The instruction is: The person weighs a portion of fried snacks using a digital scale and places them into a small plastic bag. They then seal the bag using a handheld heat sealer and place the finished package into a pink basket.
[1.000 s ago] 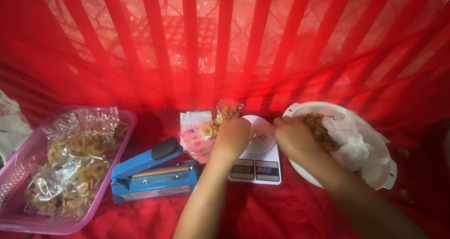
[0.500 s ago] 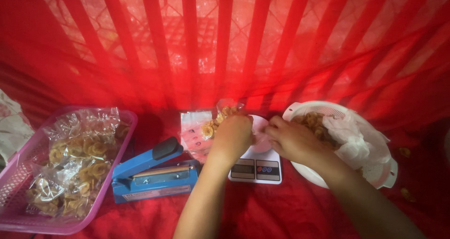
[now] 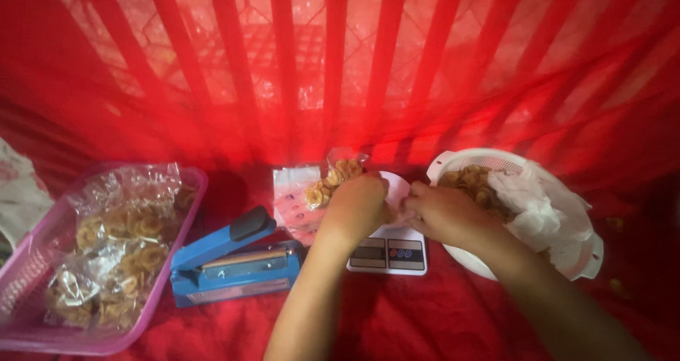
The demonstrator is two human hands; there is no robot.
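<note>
My left hand (image 3: 356, 207) grips a clear plastic bag of golden ring-shaped snacks (image 3: 333, 179) held over a small white digital scale (image 3: 388, 251). My right hand (image 3: 440, 210) is beside it, fingers pinched at the bag's mouth above the scale; what it holds is hidden. Just right of that hand stands a white colander bowl (image 3: 567, 262) with loose snacks (image 3: 467, 180) and a crumpled white plastic liner (image 3: 538, 209).
A blue impulse bag sealer (image 3: 230, 262) lies left of the scale. A pink basket (image 3: 185, 241) at far left holds several filled snack bags. Flat empty bags (image 3: 294, 195) lie behind the sealer. Red cloth covers the floor; a barred frame draped in red stands behind.
My right hand has moved left from the colander to meet my left hand at the bag over the scale. My left hand stayed in place.
</note>
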